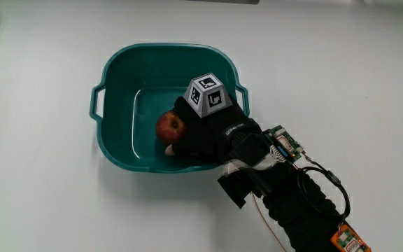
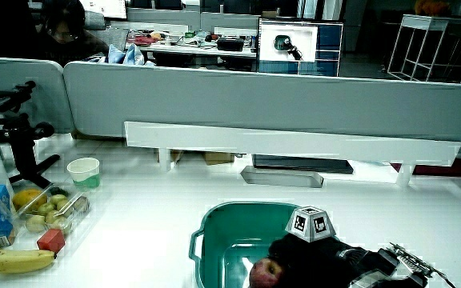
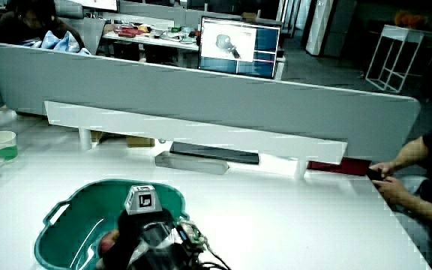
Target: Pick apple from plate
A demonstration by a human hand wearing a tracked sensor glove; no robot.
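Your hand (image 1: pixel 212 129) reaches down inside the teal basin (image 1: pixel 117 70), not a plate, fingers apparently curled around the red apple (image 1: pixel 170 127) resting on its floor; the glove hides the contact, so the grip looks only likely.

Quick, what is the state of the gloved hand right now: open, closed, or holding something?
Hand: inside the teal basin, fingers closed around the red apple; the apple is not lifted out.
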